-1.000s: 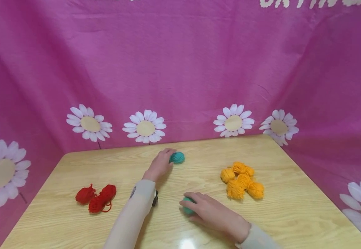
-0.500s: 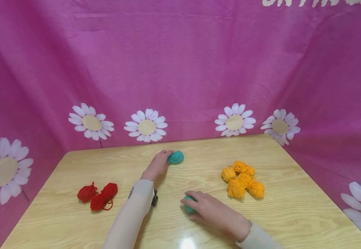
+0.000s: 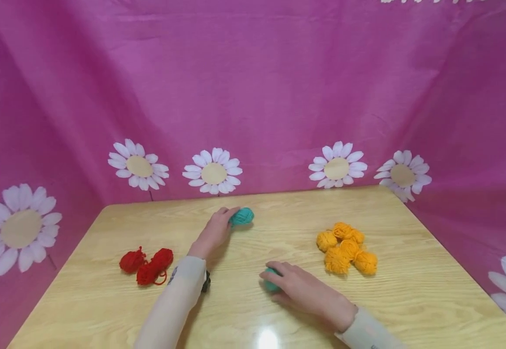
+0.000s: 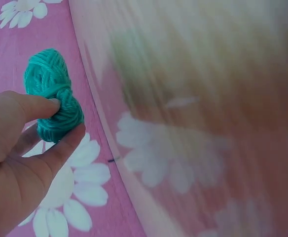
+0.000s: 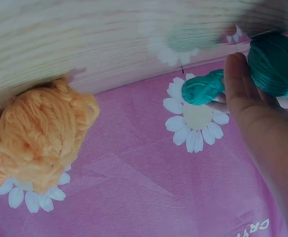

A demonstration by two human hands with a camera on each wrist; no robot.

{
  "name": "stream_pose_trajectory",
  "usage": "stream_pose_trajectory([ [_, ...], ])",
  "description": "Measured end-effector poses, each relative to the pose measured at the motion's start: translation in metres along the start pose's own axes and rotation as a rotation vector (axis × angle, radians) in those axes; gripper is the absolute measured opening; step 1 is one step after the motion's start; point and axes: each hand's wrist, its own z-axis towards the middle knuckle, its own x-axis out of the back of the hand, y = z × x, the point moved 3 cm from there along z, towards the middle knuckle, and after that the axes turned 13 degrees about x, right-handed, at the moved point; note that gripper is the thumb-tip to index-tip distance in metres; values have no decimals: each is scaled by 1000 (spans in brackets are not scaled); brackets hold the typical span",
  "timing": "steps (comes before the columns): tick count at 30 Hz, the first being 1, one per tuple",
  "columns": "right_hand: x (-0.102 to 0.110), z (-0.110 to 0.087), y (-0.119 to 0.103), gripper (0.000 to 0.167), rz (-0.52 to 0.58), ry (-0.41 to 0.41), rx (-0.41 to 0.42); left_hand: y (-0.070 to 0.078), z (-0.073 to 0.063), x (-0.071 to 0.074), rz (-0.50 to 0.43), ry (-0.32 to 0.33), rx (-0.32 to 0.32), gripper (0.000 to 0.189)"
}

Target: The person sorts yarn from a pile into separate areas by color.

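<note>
Near the far edge of the pale wooden table [image 3: 410, 291], the left hand [image 3: 215, 231] now pinches the small teal yarn ball [image 3: 241, 216] between thumb and fingers, lifting it slightly where it earlier only touched it. Closer on that table, the right hand [image 3: 298, 291] still cups a second teal yarn ball [image 3: 271, 282], left of the orange yarn pile [image 3: 346, 247]. Backdrop lettering is cut off, unreadable.
</note>
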Motion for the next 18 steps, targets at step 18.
stream_pose_trajectory([
  [18,-3,4,2,46,-37,79,76,-22,-39,25,7,9,33,48],
])
